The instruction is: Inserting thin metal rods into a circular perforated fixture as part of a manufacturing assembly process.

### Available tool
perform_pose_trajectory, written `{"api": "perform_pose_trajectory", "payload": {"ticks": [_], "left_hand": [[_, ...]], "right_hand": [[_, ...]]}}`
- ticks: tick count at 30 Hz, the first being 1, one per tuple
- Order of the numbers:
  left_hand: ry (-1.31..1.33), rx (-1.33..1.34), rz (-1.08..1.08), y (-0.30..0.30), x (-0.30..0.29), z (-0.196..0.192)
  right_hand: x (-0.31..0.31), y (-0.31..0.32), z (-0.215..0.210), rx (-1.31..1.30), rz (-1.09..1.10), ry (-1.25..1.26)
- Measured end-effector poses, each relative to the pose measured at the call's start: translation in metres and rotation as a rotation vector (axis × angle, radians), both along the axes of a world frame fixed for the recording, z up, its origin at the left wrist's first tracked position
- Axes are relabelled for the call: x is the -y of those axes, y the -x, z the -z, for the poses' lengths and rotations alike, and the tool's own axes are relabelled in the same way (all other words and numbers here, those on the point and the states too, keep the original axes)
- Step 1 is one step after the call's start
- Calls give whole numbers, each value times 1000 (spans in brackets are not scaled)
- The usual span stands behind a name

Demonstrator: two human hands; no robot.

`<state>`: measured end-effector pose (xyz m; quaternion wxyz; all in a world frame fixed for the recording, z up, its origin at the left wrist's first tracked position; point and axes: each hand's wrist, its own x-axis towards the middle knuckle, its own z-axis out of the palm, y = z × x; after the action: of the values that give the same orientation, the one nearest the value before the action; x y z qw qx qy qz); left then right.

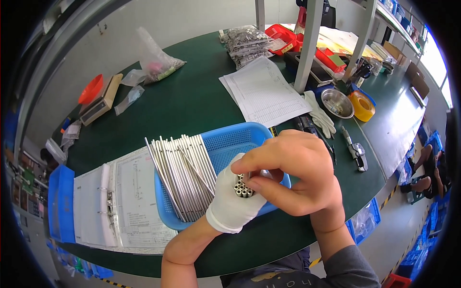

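Observation:
My left hand (227, 201), in a white glove, is wrapped round a bundle of thin metal tubes (244, 192) whose open round ends face up at me. Over them my bare right hand (302, 165) has thumb and forefinger brought together in a pinch at the tube ends. Whatever lies between those fingertips is too small to make out. Both hands are above the right part of a blue perforated plastic basket (235, 128). Many long silvery tubes (185, 180) lie side by side in its left part, a few of them slanting across the others.
An open ring binder (105, 206) lies left of the basket. Behind are paper sheets (264, 91), bagged metal parts (247, 43) and a scale (101, 99). To the right are a white glove (319, 115), a steel bowl (337, 103), a micrometer (355, 152) and a shelf post (309, 48).

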<state>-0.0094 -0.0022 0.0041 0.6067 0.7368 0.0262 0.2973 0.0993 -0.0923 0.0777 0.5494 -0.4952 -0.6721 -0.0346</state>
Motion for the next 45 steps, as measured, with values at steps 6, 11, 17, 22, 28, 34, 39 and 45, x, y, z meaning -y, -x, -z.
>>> {"api": "perform_pose_trajectory", "payload": {"ticks": [6,11,17,22,28,34,39,45], "left_hand": [[208,67,76,-3,5,-4],[-36,56,2,1,-1,-2],[61,31,-1,0,1,1],[65,24,22,1,0,1],[26,44,-11,0,0,5],[20,87,6,1,0,5],[-226,305,48,-4,-9,18],[-46,96,-6,-2,-2,7]], "right_hand": [[0,-1,2,42,29,-31],[1,0,1,12,10,22],[-2,0,1,166,127,-52],[-4,-1,2,185,121,-73],[-8,-4,6,96,21,-57],[-6,-3,6,129,51,-66],[-9,1,6,120,35,-112],[-5,-4,7,159,68,-116]]}}
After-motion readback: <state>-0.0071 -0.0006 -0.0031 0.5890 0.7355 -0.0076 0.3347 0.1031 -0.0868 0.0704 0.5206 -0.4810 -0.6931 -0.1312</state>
